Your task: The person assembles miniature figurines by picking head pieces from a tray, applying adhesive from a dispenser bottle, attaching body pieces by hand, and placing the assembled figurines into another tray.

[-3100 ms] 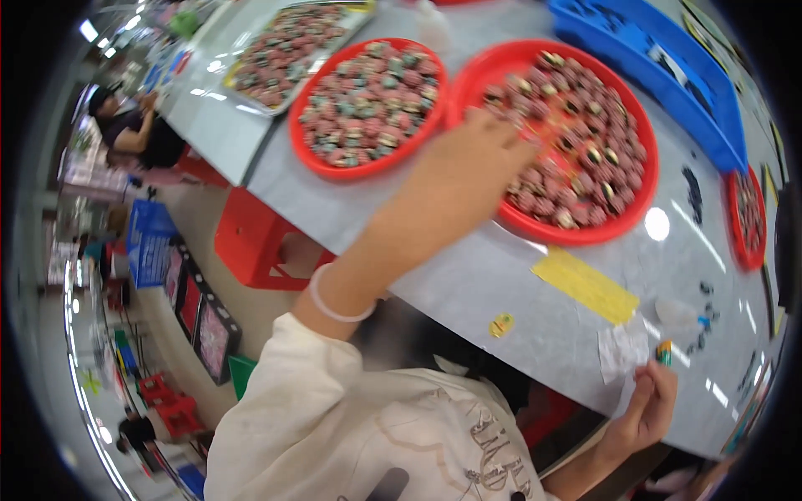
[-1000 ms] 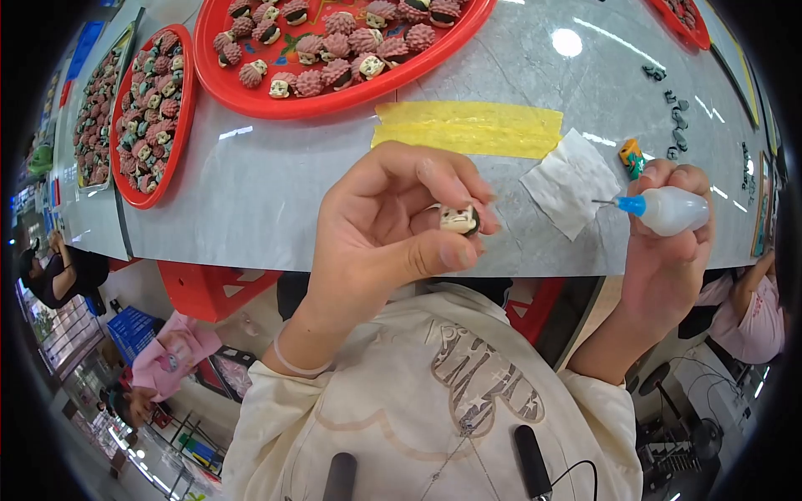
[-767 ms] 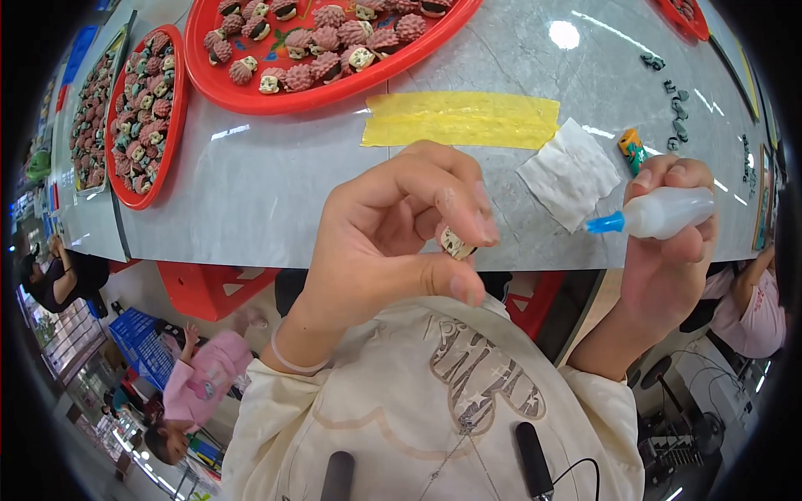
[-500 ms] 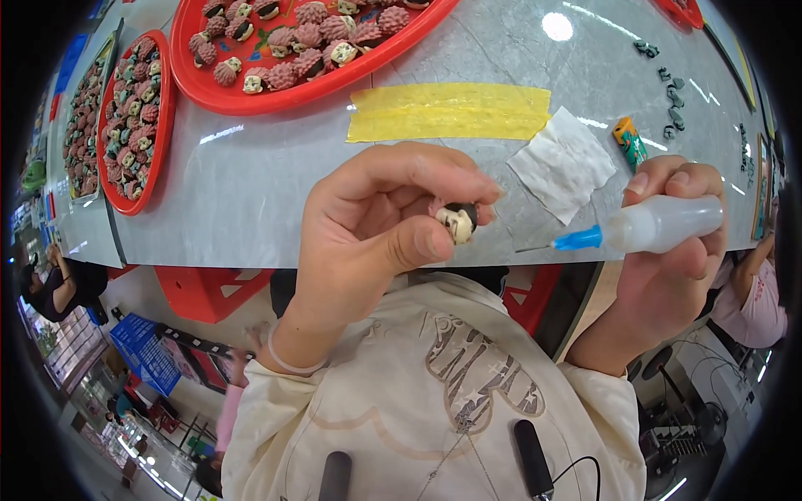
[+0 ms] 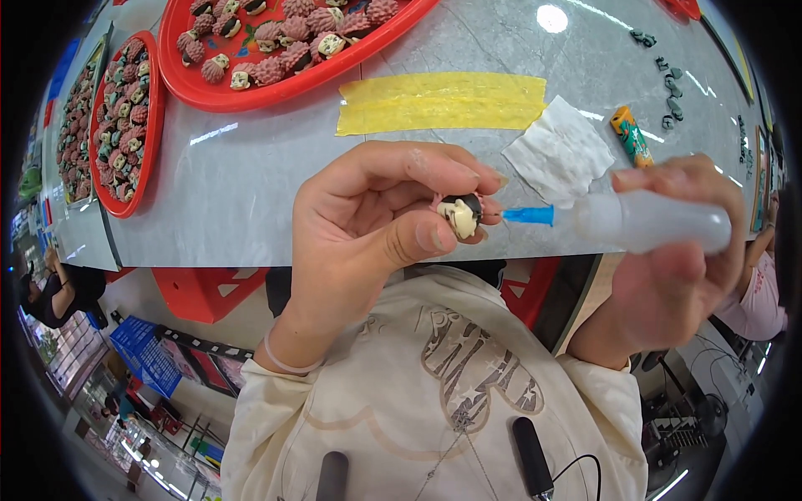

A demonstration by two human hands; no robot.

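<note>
Pinched between the thumb and fingers of my left hand (image 5: 368, 209) is a small figurine head (image 5: 460, 215), with a cream face, black band and pink hair at its back. My right hand (image 5: 681, 275) grips a translucent squeeze bottle (image 5: 656, 221) lying sideways. A blue needle tip (image 5: 529, 215) on the bottle points left, and its thin needle reaches the right side of the head; whether it touches, I cannot tell. The bottle and right fingers are slightly blurred. Both hands are held over the table's near edge.
Red trays (image 5: 251, 104) (image 5: 149, 159) of similar pink-haired heads stand at the far left. Yellow tape strips (image 5: 443, 102) lie on the grey table (image 5: 259, 171), beside a white tissue (image 5: 561, 150) and a small orange-green packet (image 5: 631, 136). Dark green pieces (image 5: 674, 88) sit at the right.
My right hand has brought the bottle's needle leftward, up to the figurine head. The head has turned slightly in my left fingers, showing more of its face.
</note>
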